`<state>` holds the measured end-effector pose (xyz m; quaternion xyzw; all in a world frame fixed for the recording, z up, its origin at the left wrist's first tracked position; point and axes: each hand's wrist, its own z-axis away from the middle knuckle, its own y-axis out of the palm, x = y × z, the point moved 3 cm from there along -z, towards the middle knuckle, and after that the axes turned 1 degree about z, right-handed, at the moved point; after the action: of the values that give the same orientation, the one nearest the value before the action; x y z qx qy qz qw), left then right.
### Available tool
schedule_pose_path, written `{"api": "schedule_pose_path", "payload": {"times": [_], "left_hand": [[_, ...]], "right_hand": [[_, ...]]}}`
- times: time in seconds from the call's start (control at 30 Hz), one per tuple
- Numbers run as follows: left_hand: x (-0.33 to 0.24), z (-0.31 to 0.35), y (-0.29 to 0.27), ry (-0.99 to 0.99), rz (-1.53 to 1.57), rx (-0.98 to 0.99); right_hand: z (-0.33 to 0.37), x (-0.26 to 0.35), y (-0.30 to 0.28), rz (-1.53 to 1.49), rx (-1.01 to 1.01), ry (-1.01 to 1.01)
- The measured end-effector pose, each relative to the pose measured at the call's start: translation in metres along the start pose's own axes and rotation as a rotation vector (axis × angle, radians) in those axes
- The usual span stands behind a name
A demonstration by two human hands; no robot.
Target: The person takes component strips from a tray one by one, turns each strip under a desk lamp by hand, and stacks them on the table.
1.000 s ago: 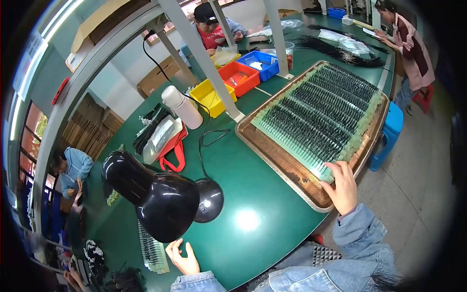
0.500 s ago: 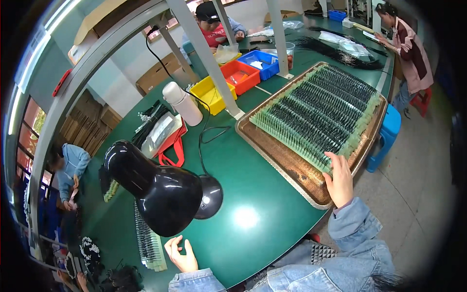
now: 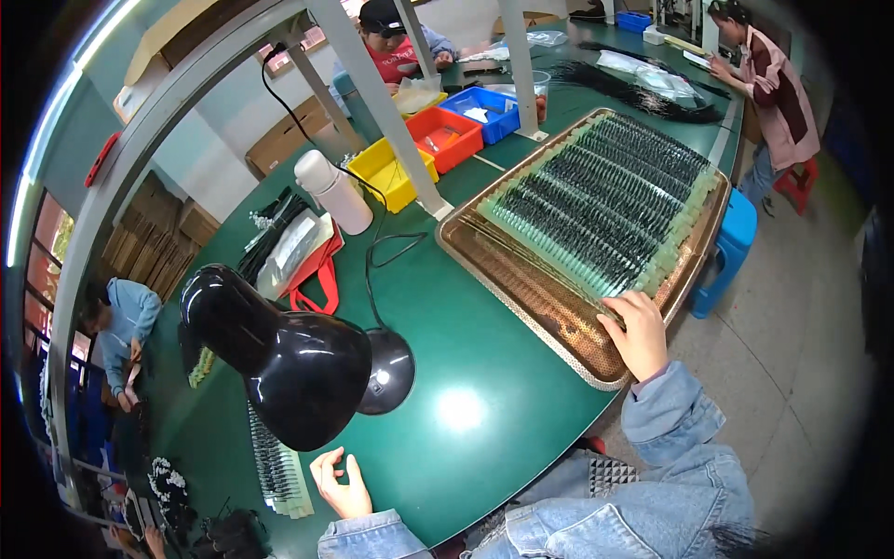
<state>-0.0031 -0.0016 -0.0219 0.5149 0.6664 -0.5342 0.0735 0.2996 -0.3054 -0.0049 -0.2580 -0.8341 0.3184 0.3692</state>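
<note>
A perforated copper-brown tray (image 3: pixel 535 312) holds closely packed rows of small black pieces on pale green strips (image 3: pixel 605 200). My right hand (image 3: pixel 641 334) is closed, thumb against fingers, on the near end of one long thin strip (image 3: pixel 535 256). That strip lies apart from the packed rows, over the bare part of the tray. Beside the table's near edge, my left hand (image 3: pixel 342 484) is empty, its fingers loosely curled and apart. Left of it, another green strip with black pieces (image 3: pixel 279 470) rests on the table, partly under the lamp.
A black desk lamp (image 3: pixel 307 373) stands left of centre, its cord running back past a pale pink bottle (image 3: pixel 335 191). Yellow (image 3: pixel 396 177), red (image 3: pixel 445 140) and blue (image 3: pixel 484 114) bins line the frame posts. A blue stool (image 3: pixel 726 252) stands right. Other people sit around.
My right hand has closed on the end of the front strip and drawn it away from the packed rows, toward the tray's near side. My left hand stays by the table edge.
</note>
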Motion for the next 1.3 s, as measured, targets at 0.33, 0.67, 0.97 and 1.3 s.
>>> {"api": "schedule_pose_path", "payload": {"times": [0.33,0.67,0.97,1.3], "left_hand": [[0.000,0.001,0.007,0.006,0.140,0.080],[-0.004,0.014,0.011,-0.370,1.663,0.929],[0.006,-0.004,-0.034,-0.459,1.572,-0.150],[-0.004,-0.002,-0.029,-0.550,1.251,-0.371]], "right_hand": [[0.005,-0.014,-0.017,-0.922,0.291,0.362],[0.015,0.058,-0.003,-1.163,0.998,0.206],[-0.016,0.124,0.049,-1.527,0.800,0.187],[-0.004,0.139,0.091,-1.732,0.758,0.702]]}}
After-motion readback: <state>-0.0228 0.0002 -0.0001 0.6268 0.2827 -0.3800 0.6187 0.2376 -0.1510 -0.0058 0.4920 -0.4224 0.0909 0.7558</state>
